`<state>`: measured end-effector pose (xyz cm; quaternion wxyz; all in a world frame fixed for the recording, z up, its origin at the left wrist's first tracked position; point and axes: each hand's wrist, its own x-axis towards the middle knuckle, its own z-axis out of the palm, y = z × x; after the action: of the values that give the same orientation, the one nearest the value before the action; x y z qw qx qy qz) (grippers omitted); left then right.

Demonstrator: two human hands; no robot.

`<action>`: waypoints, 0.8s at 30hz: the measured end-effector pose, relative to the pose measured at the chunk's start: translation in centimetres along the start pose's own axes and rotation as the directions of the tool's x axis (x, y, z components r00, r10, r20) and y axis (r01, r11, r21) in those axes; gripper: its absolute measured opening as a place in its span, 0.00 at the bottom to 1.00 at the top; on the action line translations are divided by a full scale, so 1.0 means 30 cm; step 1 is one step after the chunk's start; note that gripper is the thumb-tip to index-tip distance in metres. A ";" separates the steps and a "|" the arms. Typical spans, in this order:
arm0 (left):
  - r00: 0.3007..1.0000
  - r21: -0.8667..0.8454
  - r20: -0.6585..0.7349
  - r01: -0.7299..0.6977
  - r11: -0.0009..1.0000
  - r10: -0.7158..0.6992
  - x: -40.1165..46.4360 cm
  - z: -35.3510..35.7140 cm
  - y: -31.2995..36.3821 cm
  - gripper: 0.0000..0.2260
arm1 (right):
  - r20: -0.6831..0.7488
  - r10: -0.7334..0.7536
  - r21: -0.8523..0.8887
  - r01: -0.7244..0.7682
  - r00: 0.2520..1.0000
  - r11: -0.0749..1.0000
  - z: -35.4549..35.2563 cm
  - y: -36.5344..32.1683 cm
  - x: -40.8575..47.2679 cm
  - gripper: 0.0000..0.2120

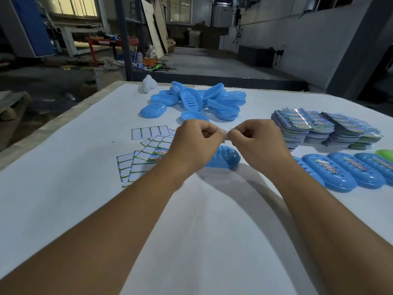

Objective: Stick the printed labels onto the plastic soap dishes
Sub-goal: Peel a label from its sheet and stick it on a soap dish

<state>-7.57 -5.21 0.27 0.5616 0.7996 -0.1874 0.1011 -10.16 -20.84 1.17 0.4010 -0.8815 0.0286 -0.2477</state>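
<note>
Both hands, left hand [192, 138] and right hand [257, 138], pinch a small label [227, 134] mid-frame, directly above the blue soap dish [226, 157], whose long axis runs left-right.

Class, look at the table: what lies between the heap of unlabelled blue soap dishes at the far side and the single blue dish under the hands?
In the head view, both hands pinching a label; otherwise bare white tabletop.

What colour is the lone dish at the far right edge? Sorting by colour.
Green, in the head view.
</note>
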 end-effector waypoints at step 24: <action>0.986 -0.092 -0.091 0.129 0.987 -0.138 0.011 -0.010 0.013 0.09 | 0.046 0.068 0.044 -0.070 0.997 0.997 -0.007 0.006 0.011 0.19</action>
<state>-7.42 -5.09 0.83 0.6093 0.7797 -0.1099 0.0940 -9.94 -21.20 1.29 0.4297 -0.8760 0.0445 -0.2146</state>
